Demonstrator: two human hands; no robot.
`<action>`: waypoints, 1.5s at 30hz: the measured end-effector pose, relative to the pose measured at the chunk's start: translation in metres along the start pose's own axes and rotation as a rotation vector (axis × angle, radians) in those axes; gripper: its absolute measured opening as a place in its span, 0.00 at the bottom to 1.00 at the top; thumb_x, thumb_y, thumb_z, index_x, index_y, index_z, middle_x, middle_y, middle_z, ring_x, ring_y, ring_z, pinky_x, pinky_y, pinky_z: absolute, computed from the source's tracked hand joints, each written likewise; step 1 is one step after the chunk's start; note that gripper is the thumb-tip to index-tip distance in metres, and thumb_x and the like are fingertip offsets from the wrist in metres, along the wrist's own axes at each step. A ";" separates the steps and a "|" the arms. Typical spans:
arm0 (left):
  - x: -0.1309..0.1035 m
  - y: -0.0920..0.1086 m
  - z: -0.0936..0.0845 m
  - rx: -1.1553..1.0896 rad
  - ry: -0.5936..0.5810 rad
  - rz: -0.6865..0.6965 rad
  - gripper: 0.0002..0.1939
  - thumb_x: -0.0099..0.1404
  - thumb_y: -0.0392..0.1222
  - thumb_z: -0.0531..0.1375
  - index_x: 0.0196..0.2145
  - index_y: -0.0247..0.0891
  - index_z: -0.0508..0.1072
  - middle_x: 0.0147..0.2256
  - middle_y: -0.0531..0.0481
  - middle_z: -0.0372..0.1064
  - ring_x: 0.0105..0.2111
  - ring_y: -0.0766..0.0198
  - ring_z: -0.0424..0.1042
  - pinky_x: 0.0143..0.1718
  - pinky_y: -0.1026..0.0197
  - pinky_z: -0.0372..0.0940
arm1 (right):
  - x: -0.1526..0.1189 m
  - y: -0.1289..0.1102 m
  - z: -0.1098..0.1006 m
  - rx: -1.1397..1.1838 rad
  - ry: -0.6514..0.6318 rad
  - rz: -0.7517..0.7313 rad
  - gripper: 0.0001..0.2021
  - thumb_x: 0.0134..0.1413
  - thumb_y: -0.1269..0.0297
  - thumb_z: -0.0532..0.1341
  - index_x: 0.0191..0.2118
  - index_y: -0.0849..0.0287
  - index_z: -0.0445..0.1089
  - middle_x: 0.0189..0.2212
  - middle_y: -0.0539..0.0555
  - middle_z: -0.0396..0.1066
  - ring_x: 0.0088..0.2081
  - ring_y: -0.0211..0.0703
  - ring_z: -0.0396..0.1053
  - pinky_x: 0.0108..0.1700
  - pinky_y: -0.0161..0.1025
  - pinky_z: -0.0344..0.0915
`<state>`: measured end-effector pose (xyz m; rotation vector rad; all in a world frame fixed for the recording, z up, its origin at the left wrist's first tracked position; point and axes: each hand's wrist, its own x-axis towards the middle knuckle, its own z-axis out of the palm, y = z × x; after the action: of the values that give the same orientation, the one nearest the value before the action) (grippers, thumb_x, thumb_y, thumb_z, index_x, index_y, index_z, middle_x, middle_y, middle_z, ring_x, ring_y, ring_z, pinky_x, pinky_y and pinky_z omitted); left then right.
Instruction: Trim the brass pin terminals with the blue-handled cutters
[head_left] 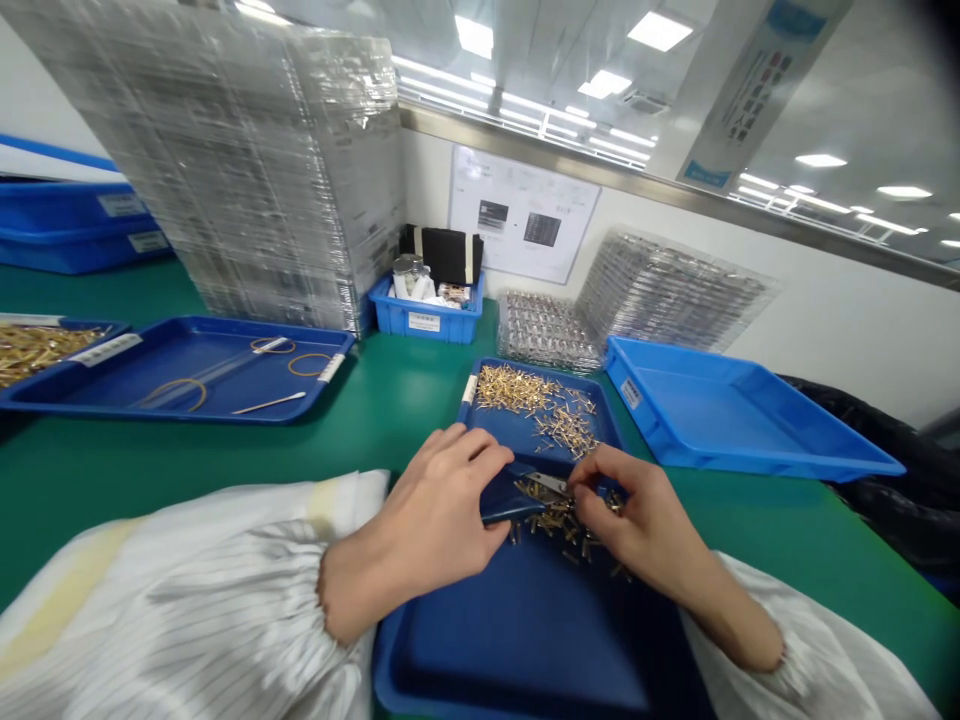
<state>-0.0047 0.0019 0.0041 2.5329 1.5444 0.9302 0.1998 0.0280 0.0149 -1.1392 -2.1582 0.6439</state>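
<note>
My left hand (454, 495) is wrapped round the blue handles of a pair of pliers (546, 484), whose metal jaws point right. Close to the jaw tips, my right hand (626, 505) has thumb and fingers pinched together; whatever is between them is too small to make out. Under both hands lies a dark blue tray (517, 640) with a heap of small brass pins (559, 520) near its far end. Just beyond, a second blue tray (502, 430) holds many more gold-coloured pins (517, 388), some in a dense pile and some scattered.
To the left, a blue tray (225, 345) holds rubber bands and a cotton swab (270, 402). A light blue bin (750, 415) stands at right. Behind are stacked clear plastic trays (247, 170) and a small blue basket (427, 322). A black bag (892, 500) hangs at far right.
</note>
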 end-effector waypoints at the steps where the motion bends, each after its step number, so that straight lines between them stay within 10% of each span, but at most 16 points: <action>1: 0.000 -0.001 0.000 0.023 -0.016 0.021 0.16 0.50 0.36 0.58 0.39 0.37 0.67 0.38 0.46 0.66 0.39 0.54 0.64 0.45 0.48 0.59 | 0.000 0.000 0.000 -0.069 -0.013 -0.057 0.05 0.47 0.75 0.54 0.27 0.60 0.65 0.24 0.49 0.65 0.28 0.37 0.62 0.31 0.33 0.58; 15: -0.002 0.002 -0.002 0.114 -0.085 0.042 0.16 0.52 0.35 0.56 0.40 0.36 0.67 0.39 0.45 0.64 0.41 0.54 0.59 0.44 0.49 0.57 | 0.001 0.007 0.001 -0.272 -0.104 -0.202 0.06 0.54 0.70 0.55 0.27 0.60 0.65 0.24 0.51 0.65 0.27 0.38 0.63 0.32 0.35 0.58; 21: 0.003 -0.003 -0.003 0.193 -0.006 -0.110 0.16 0.52 0.34 0.56 0.41 0.34 0.66 0.39 0.44 0.63 0.41 0.52 0.58 0.45 0.47 0.57 | 0.005 0.017 0.002 -0.307 0.238 -0.224 0.12 0.56 0.73 0.52 0.46 0.60 0.63 0.42 0.58 0.65 0.43 0.44 0.64 0.45 0.39 0.62; 29: 0.003 -0.006 -0.001 0.211 0.014 -0.179 0.17 0.50 0.35 0.57 0.40 0.37 0.65 0.38 0.46 0.63 0.41 0.53 0.60 0.44 0.50 0.58 | -0.003 0.000 0.015 -0.483 -0.440 -0.474 0.16 0.59 0.72 0.51 0.50 0.50 0.62 0.50 0.49 0.63 0.51 0.46 0.57 0.51 0.45 0.57; 35: 0.003 -0.005 -0.002 0.193 -0.015 -0.151 0.17 0.50 0.35 0.57 0.40 0.36 0.65 0.38 0.46 0.63 0.40 0.53 0.60 0.45 0.50 0.58 | 0.001 0.009 0.015 -0.551 -0.300 -0.251 0.07 0.56 0.74 0.53 0.30 0.61 0.65 0.30 0.53 0.66 0.34 0.43 0.62 0.39 0.40 0.60; 45: 0.003 -0.004 -0.003 0.142 -0.059 -0.104 0.16 0.50 0.33 0.56 0.39 0.36 0.66 0.38 0.46 0.63 0.40 0.54 0.59 0.45 0.49 0.57 | 0.000 0.011 0.004 -0.113 0.017 -0.124 0.09 0.58 0.73 0.52 0.38 0.59 0.68 0.31 0.51 0.67 0.33 0.36 0.65 0.36 0.32 0.60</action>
<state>-0.0082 0.0058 0.0066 2.5165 1.7641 0.7530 0.2026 0.0332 0.0052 -1.0541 -2.2544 0.4612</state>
